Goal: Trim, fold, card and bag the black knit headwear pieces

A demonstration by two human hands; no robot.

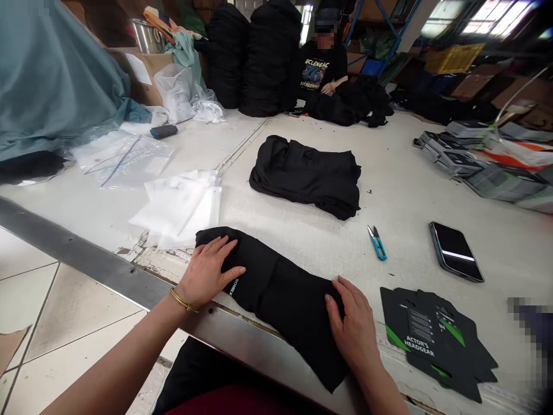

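Note:
A long black fabric piece with white lettering, perhaps headgear, lies along the metal-edged front of the table, its lower right end hanging over the edge. My left hand rests flat on its left end beside the lettering, fingers spread. At the right end, my right hand lies on the fabric with fingers stretched out, the fingertips touching its upper corner. Beyond it sits a folded pile of black fabric. Teal thread snips lie to the right of that, blades pointing away from me.
White bags lie left of the fabric. On the right are a phone and flat black cartons reading "Actor's Headgear". Stacked boxes stand farther right. A person sits across the table by tall black fabric stacks.

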